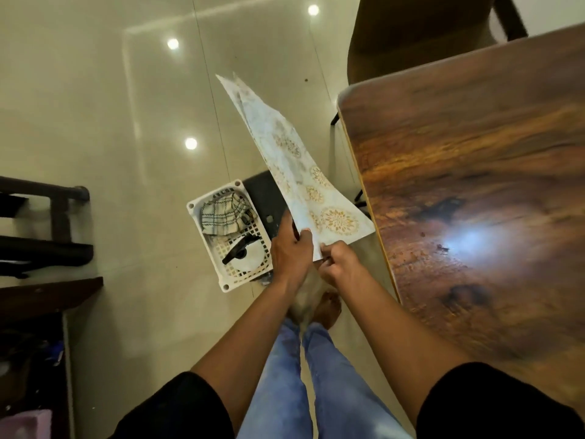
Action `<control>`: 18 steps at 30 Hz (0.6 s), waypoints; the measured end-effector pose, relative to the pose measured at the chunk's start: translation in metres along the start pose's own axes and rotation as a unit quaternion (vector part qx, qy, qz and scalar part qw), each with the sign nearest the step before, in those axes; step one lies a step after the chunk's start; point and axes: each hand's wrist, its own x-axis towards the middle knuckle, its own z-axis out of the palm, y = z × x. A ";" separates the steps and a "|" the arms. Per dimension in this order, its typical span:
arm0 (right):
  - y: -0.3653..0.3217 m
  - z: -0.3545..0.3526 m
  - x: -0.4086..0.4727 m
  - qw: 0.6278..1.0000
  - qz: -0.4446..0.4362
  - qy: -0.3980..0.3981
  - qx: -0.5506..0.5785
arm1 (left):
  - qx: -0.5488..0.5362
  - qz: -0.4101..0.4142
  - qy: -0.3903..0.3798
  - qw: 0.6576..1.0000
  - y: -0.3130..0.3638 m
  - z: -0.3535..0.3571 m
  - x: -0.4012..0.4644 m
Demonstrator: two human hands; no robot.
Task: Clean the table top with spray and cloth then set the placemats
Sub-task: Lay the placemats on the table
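Note:
I hold a stack of white placemats [297,172] with gold round patterns, tilted in the air over the floor, left of the table. My left hand [289,251] grips their near edge, and my right hand [340,264] pinches the near corner beside it. The wooden table top [474,185] lies to the right with a glare spot on it. On the floor a white basket [221,274] holds a checked cloth [221,213] and a white spray bottle [248,256] with a black trigger.
A dark stool seat [264,198] stands behind the basket. A brown chair [411,39] sits at the table's far end. Dark furniture [41,232] lines the left side. My legs in blue jeans [304,375] stand on the glossy tiled floor.

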 end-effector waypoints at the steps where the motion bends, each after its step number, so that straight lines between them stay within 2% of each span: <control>1: -0.002 0.005 -0.012 1.000 0.001 -0.012 0.004 | -0.017 0.009 0.006 1.000 0.011 -0.008 -0.003; 4: -0.005 0.016 -0.048 0.998 -0.013 -0.053 -0.007 | -0.042 0.019 0.038 0.998 0.037 -0.034 -0.005; 10: 0.002 0.045 -0.114 0.987 -0.079 -0.122 -0.065 | -0.087 -0.024 0.207 0.974 0.084 -0.112 -0.010; 14: 0.004 0.051 -0.161 0.968 -0.137 -0.175 -0.119 | -0.192 -0.057 0.236 0.951 0.072 -0.160 -0.020; 18: 0.005 0.045 -0.196 0.946 -0.173 -0.209 -0.179 | -0.249 0.007 0.275 0.928 0.081 -0.179 -0.058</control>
